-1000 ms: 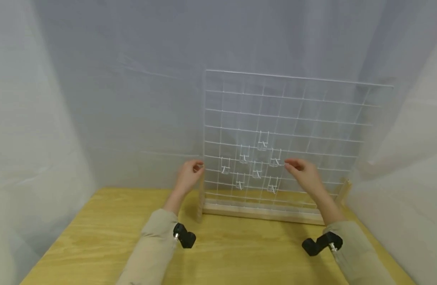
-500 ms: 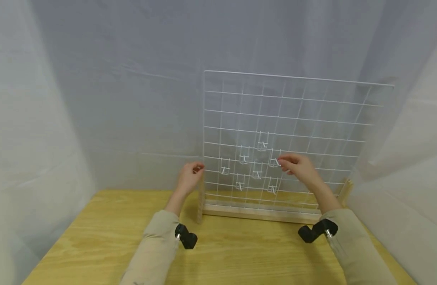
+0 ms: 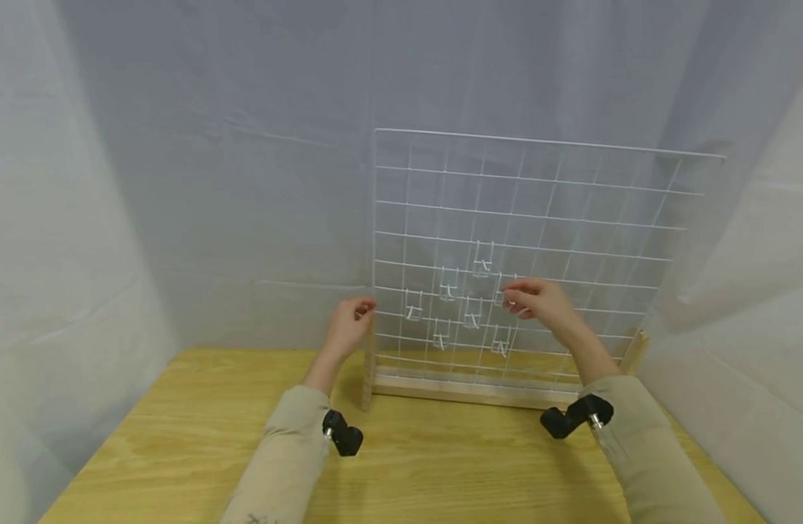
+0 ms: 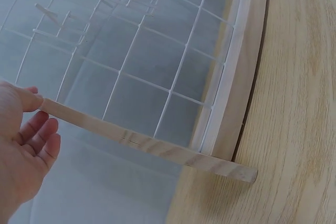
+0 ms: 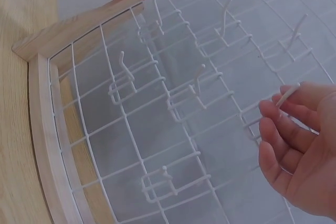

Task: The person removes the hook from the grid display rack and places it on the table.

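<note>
A white wire grid panel [image 3: 549,142] stands upright in a wooden base [image 3: 473,393], with several white wire hooks [image 3: 483,268] hung on it. At the panel's left edge, my left hand [image 3: 348,325] pinches the top end of the wooden side post [image 4: 157,147] between thumb and fingers. My right hand [image 3: 547,309] pinches the prong of the rightmost hook [image 5: 289,94] between thumb and index finger, its other fingers loosely curled. That hook's frame still meets the grid wires and is partly hidden behind the fingers.
The stand rests on a wood-grain table [image 3: 428,466] near its back edge. Pale sheets [image 3: 244,182] hang behind and at both sides. A second wooden post [image 3: 633,353] supports the panel's right end. Black wrist mounts [image 3: 342,434] sit on both sleeves.
My right hand has moved left from beside the rightmost hook and now pinches its prong. The left hand has stayed at the post, and the other hooks look unmoved.
</note>
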Demonstrator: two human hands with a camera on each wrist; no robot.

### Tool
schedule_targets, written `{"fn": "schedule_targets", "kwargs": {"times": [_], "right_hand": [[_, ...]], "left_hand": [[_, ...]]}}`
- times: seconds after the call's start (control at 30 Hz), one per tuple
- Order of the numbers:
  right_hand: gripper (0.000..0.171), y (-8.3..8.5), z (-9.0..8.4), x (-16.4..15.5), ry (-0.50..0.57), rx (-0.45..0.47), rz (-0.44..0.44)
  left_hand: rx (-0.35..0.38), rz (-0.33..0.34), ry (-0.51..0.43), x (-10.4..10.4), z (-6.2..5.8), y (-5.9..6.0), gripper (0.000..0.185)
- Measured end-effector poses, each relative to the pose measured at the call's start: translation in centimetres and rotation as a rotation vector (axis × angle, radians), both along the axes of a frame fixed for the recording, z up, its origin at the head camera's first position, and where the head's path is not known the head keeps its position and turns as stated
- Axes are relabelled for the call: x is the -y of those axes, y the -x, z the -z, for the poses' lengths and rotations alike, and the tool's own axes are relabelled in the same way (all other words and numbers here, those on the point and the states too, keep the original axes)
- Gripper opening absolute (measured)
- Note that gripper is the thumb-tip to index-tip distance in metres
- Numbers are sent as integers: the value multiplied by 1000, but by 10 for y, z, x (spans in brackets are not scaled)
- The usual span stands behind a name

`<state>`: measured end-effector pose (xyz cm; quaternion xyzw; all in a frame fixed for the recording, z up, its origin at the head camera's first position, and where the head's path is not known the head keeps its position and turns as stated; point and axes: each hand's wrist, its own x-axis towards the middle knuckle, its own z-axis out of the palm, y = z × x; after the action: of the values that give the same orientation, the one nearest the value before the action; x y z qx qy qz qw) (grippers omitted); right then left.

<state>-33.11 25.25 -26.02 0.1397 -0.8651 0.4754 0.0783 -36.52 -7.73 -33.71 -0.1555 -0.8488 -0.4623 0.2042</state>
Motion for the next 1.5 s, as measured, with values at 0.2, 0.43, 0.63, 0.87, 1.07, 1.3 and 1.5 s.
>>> {"fn": "schedule_targets", "kwargs": {"times": [0.2, 0.43, 0.63, 0.87, 1.07, 1.3, 1.5], "right_hand": [[36, -1, -2, 4, 45, 33, 6], [37, -2, -6, 4, 97, 60, 39], [38, -5, -10, 2, 135, 40, 54], [35, -13, -12, 4, 126, 5, 14], [34, -25, -6, 7, 85, -3, -41], [34, -42, 6, 12, 22, 37, -145], [33, -49, 26, 22, 40, 87, -191]], "left_hand": [[10, -7, -44, -1, -1, 1, 22], [-5, -20, -60, -3, 0, 2, 19], [14, -21, -90, -5, 0, 3, 19], [12, -22, -107, -4, 0, 3, 19], [15, -29, -107, -2, 2, 3, 19], [43, -34, -100, -1, 2, 1, 21], [19, -35, -94, 0, 1, -1, 22]]}}
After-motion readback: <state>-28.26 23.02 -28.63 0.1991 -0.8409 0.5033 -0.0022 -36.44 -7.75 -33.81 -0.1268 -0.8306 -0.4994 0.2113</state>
